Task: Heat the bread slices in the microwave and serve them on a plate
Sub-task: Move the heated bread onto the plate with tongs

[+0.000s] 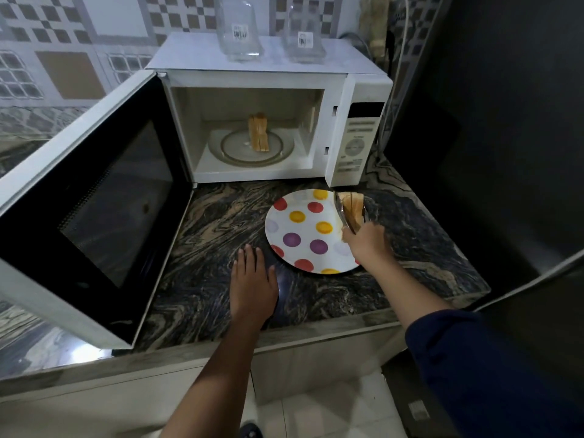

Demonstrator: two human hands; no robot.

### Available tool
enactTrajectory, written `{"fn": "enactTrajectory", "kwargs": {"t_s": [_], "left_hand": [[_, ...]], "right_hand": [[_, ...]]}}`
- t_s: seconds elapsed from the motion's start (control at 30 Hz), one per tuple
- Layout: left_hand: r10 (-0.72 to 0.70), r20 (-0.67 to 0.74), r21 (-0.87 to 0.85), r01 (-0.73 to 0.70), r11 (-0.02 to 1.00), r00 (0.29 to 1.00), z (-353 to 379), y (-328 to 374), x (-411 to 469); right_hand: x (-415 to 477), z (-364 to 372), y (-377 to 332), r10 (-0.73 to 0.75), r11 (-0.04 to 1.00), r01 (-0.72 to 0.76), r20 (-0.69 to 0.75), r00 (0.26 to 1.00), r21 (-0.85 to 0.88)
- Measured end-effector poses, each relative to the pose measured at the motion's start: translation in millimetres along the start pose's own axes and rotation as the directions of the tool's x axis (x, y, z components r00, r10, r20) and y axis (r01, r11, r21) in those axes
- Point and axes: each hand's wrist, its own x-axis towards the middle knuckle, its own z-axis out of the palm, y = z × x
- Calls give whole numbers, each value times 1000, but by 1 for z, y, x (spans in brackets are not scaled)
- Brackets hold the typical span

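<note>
So the right hand (366, 243) has its grip clamped round the handles of a pair of metal tongs (338, 208), and the tongs are pinching one bread slice (351, 206) between their arms. That slice hangs right at the far right edge of the polka-dot plate (298, 200), more or less on edge, and I honestly can't tell if it's touching the plate. The plate itself sits on the dark marbled bench (221, 216), just in front of the microwave (357, 90).

The left hand (252, 282) isn't gripping anything. It lies palm down on the bench with the fingers straight and slightly spread, just beside the plate's near left rim.

Further back, the microwave door (94, 200) is swung all the way out to the left. Inside, two or so more bread slices (258, 132) stand upright against each other, about in the middle of the glass turntable (240, 153). The control panel (358, 140) is on the right side of the front, too blurry to read.

On top of the microwave stand two clear containers (240, 30), side by side, each with a barcode sticker.
</note>
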Motion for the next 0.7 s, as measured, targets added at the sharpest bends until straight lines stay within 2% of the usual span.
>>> {"fn": "enactTrajectory", "kwargs": {"t_s": [0.13, 0.33, 0.43, 0.7], "left_hand": [[-1, 7, -21, 1, 1000, 1000, -1, 0, 0], [-3, 23, -37, 4, 999, 1000, -2, 1, 0], [-10, 37, -44, 12, 999, 999, -4, 1, 0], [-30, 58, -27, 31, 999, 998, -12, 4, -1]], "right_hand": [[-8, -3, 9, -14, 1000, 13, 16, 1000, 20], [-18, -11, 13, -19, 996, 22, -41, 999, 84], [-23, -20, 12, -42, 998, 45, -63, 997, 54], [-29, -30, -16, -217, 976, 218, -78, 973, 10]]}}
